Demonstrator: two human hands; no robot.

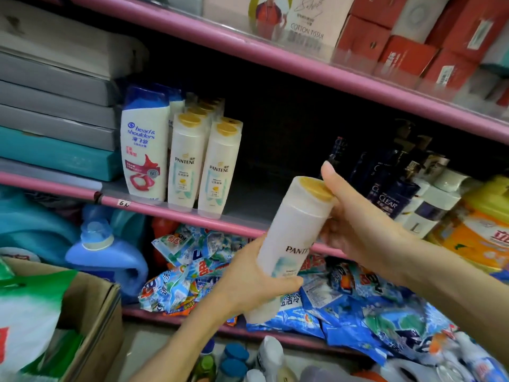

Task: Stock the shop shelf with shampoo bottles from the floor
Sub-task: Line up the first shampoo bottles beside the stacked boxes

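**Pantene bottle held two-handed before shelf gap**

Centre-right of frame: Pantene bottle [292,244], tilted, cap toward upper right, in front of the pink shelf edge [176,212]. Left hand [253,279] wraps its fingers round the lower body; right hand [358,224] pinches the gold cap end, thumb on top. Judged: the double grip steadies it for aiming at the dark gap, centre frame, beside the standing Pantene row [203,161]. Bottle: white, translucent shoulder, pale blue-green label patch, front facing camera. More bottles [234,359] at bottom edge

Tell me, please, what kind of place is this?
Most likely a small shop's toiletries aisle: pink shelves carry rows of Pantene bottles, Clear shampoo and detergent packets, with a handwritten price tag.
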